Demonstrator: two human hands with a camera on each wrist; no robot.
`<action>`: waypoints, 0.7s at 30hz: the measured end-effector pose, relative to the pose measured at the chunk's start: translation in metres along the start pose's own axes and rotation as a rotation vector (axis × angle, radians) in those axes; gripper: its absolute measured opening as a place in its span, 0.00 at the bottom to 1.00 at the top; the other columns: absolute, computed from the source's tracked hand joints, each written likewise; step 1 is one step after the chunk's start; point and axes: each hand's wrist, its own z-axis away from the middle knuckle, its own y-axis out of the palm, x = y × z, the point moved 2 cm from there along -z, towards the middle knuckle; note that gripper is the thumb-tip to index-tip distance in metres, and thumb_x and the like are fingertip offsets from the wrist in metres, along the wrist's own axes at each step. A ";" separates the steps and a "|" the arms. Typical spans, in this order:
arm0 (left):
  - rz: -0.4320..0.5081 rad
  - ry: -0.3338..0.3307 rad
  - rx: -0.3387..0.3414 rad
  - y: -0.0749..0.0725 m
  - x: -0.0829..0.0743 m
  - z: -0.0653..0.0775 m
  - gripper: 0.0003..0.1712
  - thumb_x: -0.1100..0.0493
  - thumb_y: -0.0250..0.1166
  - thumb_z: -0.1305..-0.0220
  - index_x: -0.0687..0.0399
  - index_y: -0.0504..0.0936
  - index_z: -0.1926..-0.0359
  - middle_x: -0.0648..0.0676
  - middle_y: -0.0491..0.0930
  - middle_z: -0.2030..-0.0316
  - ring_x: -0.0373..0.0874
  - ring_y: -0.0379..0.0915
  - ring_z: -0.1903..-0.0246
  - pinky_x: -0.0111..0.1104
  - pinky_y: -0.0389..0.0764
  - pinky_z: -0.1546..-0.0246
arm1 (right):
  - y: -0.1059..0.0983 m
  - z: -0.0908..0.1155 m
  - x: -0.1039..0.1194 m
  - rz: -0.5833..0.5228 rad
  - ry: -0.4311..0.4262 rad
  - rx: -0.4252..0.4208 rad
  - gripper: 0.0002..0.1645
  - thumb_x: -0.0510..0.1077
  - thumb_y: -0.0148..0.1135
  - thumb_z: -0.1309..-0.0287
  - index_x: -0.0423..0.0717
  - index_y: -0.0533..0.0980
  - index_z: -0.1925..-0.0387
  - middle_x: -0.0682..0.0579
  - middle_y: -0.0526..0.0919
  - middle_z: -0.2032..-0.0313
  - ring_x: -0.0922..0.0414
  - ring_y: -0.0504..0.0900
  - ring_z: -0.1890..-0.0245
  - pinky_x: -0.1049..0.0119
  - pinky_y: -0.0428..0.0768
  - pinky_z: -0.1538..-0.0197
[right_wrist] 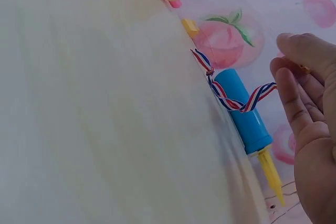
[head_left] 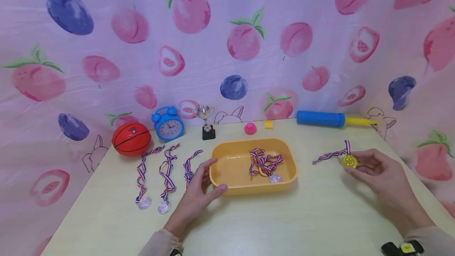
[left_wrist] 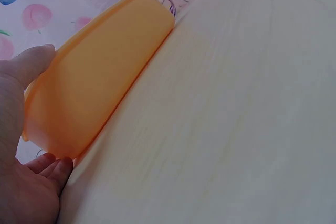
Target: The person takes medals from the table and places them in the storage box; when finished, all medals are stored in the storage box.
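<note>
My right hand pinches a gold medal between thumb and fingertips, right of the yellow-orange plastic basin. The medal's red, white and blue ribbon trails leftward onto the table; in the right wrist view that ribbon hangs in front of a pump. My left hand grips the basin's left end, thumb at the front rim and fingers round the side. Inside the basin lie a silver medal and tangled striped ribbons, partly over a gold-coloured medal.
Left of the basin lie two silver medals with ribbons and another ribbon, partly hidden by my left hand. Along the back stand a red ball, blue alarm clock, trophy, pink toy, yellow block and blue pump.
</note>
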 end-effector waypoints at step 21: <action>-0.021 -0.006 -0.006 0.001 -0.002 0.001 0.48 0.54 0.79 0.28 0.39 0.64 0.15 0.54 0.66 0.18 0.55 0.68 0.21 0.55 0.66 0.17 | 0.040 -0.039 0.066 0.148 -0.123 -0.053 0.31 0.37 0.80 0.33 0.43 0.79 0.32 0.67 0.89 0.45 0.70 0.90 0.49 0.79 0.85 0.46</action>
